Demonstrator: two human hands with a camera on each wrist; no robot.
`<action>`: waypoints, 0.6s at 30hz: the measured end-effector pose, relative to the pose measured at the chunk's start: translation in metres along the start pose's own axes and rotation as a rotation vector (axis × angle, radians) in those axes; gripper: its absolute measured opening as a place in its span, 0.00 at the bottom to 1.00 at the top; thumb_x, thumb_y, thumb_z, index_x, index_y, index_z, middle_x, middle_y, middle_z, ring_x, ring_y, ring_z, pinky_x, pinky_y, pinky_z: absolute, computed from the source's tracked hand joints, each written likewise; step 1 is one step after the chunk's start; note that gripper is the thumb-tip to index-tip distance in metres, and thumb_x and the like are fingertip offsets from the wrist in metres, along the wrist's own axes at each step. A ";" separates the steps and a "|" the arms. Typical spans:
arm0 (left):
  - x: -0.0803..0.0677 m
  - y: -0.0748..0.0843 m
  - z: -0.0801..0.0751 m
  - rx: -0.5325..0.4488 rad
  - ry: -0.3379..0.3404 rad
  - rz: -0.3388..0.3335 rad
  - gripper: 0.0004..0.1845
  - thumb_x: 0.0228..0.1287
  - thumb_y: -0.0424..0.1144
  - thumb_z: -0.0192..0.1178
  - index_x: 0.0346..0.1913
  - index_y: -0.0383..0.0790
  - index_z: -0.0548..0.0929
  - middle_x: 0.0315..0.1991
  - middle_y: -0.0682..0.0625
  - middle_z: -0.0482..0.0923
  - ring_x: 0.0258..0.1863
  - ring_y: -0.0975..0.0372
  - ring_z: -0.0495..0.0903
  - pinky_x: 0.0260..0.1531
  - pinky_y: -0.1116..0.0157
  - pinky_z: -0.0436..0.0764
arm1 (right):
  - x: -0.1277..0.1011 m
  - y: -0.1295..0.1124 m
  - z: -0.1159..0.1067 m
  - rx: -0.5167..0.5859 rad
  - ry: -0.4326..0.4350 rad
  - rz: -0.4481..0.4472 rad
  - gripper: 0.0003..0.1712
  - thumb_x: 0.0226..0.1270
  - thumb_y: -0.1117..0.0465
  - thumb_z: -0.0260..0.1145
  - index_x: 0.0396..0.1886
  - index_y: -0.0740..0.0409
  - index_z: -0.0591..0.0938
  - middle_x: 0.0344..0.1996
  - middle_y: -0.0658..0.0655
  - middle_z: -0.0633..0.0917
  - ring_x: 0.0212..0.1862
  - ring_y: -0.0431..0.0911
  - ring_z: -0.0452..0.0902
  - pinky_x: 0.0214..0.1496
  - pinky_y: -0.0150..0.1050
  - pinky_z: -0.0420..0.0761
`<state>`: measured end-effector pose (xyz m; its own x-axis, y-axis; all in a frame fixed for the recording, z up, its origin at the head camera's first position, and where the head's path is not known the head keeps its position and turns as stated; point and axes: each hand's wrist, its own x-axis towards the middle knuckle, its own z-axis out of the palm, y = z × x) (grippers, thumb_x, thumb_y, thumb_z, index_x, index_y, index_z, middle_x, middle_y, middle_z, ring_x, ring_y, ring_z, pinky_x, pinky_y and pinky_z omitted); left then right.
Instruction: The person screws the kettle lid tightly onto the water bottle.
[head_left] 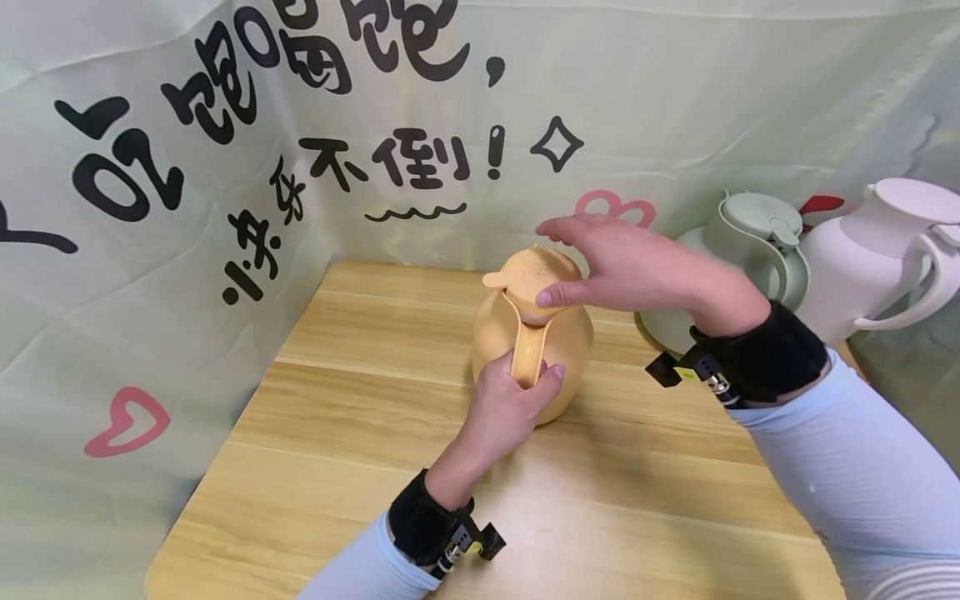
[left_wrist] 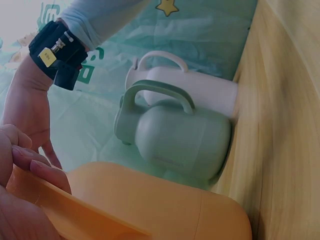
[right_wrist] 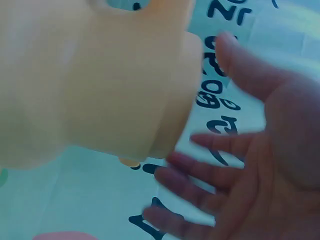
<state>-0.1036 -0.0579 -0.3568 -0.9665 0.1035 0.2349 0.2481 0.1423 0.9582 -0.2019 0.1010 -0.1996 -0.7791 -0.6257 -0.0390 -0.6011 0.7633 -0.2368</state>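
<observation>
An orange thermos jug (head_left: 576, 367) stands on the wooden table. My left hand (head_left: 504, 410) grips its handle (head_left: 529, 350), and the left wrist view has those fingers (left_wrist: 50, 175) curled over the handle's upper part. Over the jug's lid (head_left: 538, 271) hovers my right hand (head_left: 626, 260), thumb and fingers spread around its right side. From the right wrist, the hand (right_wrist: 280, 150) appears with fingers extended and a gap between the palm and the lid end of the jug (right_wrist: 115, 85). The lid's small tab (head_left: 497, 280) points left.
A green jug (head_left: 671, 323) and a pale pink jug (head_left: 862, 258) stand side by side at the table's back right. A cloth backdrop (head_left: 675, 83) with black writing and pink hearts rises behind the table (head_left: 360, 417) and along its left edge.
</observation>
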 end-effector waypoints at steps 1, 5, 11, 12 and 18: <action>0.000 0.000 0.000 -0.003 -0.001 0.003 0.14 0.65 0.47 0.62 0.25 0.45 0.76 0.15 0.53 0.67 0.14 0.68 0.64 0.15 0.68 0.65 | 0.000 0.000 0.000 0.009 -0.015 -0.029 0.54 0.55 0.30 0.67 0.74 0.50 0.61 0.68 0.53 0.70 0.67 0.48 0.68 0.66 0.49 0.69; 0.000 -0.001 0.000 -0.017 -0.005 0.003 0.15 0.65 0.47 0.62 0.24 0.44 0.75 0.14 0.53 0.65 0.13 0.67 0.63 0.15 0.68 0.64 | 0.001 -0.001 0.001 0.040 -0.064 -0.107 0.51 0.58 0.42 0.71 0.76 0.48 0.57 0.70 0.48 0.67 0.66 0.44 0.69 0.68 0.46 0.68; -0.001 0.000 0.000 -0.020 -0.005 -0.014 0.14 0.64 0.47 0.63 0.25 0.44 0.76 0.14 0.53 0.66 0.14 0.67 0.64 0.15 0.68 0.64 | 0.003 0.000 0.006 0.040 -0.054 -0.110 0.49 0.58 0.46 0.71 0.75 0.51 0.59 0.67 0.51 0.70 0.61 0.45 0.71 0.65 0.46 0.70; 0.000 0.000 0.000 -0.021 -0.005 -0.014 0.14 0.64 0.47 0.63 0.25 0.44 0.76 0.14 0.53 0.66 0.14 0.67 0.64 0.16 0.68 0.64 | 0.004 0.001 0.007 0.033 -0.044 -0.104 0.49 0.57 0.45 0.71 0.74 0.52 0.60 0.67 0.51 0.71 0.61 0.47 0.71 0.64 0.47 0.70; 0.000 0.000 0.000 -0.017 -0.004 -0.006 0.14 0.64 0.46 0.62 0.25 0.44 0.76 0.15 0.53 0.66 0.14 0.67 0.64 0.16 0.68 0.65 | 0.005 0.001 0.007 -0.007 0.004 -0.001 0.58 0.47 0.25 0.69 0.73 0.50 0.62 0.59 0.52 0.76 0.58 0.50 0.71 0.58 0.48 0.72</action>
<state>-0.1033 -0.0576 -0.3574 -0.9676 0.1068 0.2287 0.2413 0.1264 0.9622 -0.2055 0.0974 -0.2065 -0.7790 -0.6260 -0.0346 -0.6034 0.7636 -0.2300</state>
